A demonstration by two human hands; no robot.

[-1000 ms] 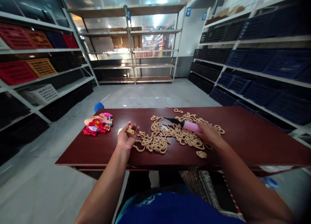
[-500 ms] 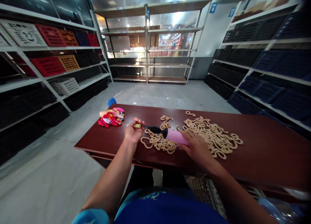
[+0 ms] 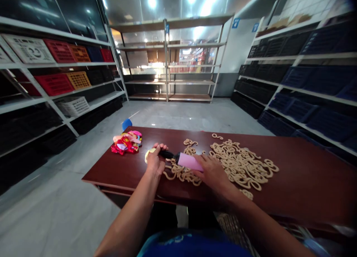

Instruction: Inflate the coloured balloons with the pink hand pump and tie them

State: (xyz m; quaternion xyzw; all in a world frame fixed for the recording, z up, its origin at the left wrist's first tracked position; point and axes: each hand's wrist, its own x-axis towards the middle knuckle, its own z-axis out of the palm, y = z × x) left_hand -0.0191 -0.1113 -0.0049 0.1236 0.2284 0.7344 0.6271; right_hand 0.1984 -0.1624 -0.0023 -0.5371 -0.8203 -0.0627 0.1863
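A hand pump with a pink barrel [image 3: 187, 161] and a black nozzle end lies across the space between my hands, above the table. My right hand [image 3: 210, 171] is wrapped round the right part of the pink barrel. The fingers of my left hand [image 3: 156, 160] close round the neck of a pale yellow balloon [image 3: 148, 155] at the nozzle tip. The balloon bulges out on the left of that hand, partly hidden by it. Below the pump, a smaller heap of curly beige strands [image 3: 182, 174] lies on the table. A larger heap of them [image 3: 242, 164] spreads beside my right hand.
On the left end of the dark red table [image 3: 295, 171] sits a pile of crumpled red and pink pieces [image 3: 126, 142]. A round blue thing [image 3: 126, 124] shows behind the table's corner. Shelves with crates [image 3: 57, 84] line the left, and dark crates [image 3: 301, 110] fill the right.
The pale yellow balloon has swelled on the nozzle. My right hand and the barrel have moved left, closer to my left hand. The view has tilted up slightly.
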